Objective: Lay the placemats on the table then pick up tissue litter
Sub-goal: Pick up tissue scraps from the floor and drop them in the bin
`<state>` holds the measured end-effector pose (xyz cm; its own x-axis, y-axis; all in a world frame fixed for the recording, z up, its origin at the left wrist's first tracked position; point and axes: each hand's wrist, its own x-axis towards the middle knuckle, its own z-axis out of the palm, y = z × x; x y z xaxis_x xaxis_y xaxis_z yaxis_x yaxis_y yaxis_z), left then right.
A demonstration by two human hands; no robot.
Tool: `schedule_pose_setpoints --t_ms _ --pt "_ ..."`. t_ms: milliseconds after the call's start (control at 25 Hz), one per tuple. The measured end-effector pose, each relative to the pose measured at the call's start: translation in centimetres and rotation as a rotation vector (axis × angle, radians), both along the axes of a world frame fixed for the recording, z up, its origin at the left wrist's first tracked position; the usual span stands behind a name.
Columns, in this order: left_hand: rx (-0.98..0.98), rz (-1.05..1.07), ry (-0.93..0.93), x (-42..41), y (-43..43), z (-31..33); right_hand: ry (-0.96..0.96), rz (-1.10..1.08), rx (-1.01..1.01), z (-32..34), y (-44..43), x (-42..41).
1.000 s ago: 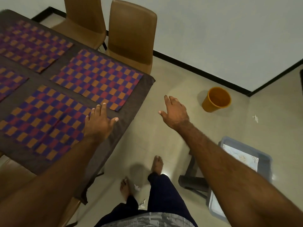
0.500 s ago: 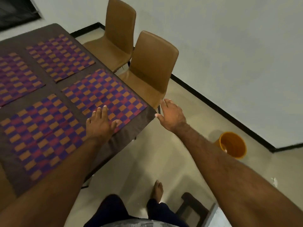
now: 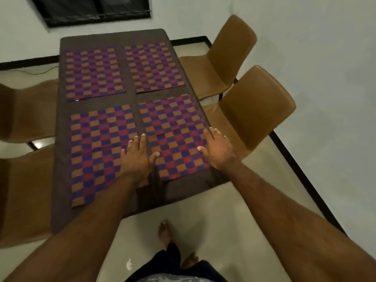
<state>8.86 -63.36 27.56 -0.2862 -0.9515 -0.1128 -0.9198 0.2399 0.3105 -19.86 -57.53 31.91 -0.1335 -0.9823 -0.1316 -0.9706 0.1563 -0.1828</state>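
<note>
Several checkered orange, red and purple placemats lie flat on the dark brown table (image 3: pixel 61 139). My left hand (image 3: pixel 136 157) rests palm down, fingers spread, on the right edge of the near left placemat (image 3: pixel 97 151), its thumb touching the near right placemat (image 3: pixel 175 135). Flat on that near right placemat's right edge lies my right hand (image 3: pixel 217 149), fingers apart. Two more placemats (image 3: pixel 93 74) (image 3: pixel 154 66) lie at the far end. A small white scrap of tissue (image 3: pixel 129 264) sits on the floor near my feet.
Two tan chairs (image 3: pixel 254 115) (image 3: pixel 227 55) stand along the table's right side, and others (image 3: pixel 22 110) along its left. A dark window (image 3: pixel 95 9) is on the far wall. My bare feet (image 3: pixel 164 234) stand on the beige floor at the table's near end.
The view has swung left to face the table lengthwise. My right hand has come from the air beside the table onto the near right placemat. The orange bucket and grey bin have left the view.
</note>
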Motion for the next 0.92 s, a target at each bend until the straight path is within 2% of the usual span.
schedule_pose_setpoints --t_ms 240,480,680,920 --pt "-0.021 0.338 -0.007 6.7 -1.5 1.4 0.035 0.334 -0.038 0.1 -8.8 7.6" --pt "-0.045 0.673 -0.045 13.2 2.8 2.2 0.029 0.732 0.001 -0.1 -13.7 15.9" --pt "-0.078 0.998 -0.126 15.3 11.9 3.5 -0.014 1.070 -0.030 0.5 -12.6 22.0" --pt "-0.022 1.326 -0.187 15.2 24.7 3.2 -0.061 1.373 -0.018 -0.3 -5.6 28.6"
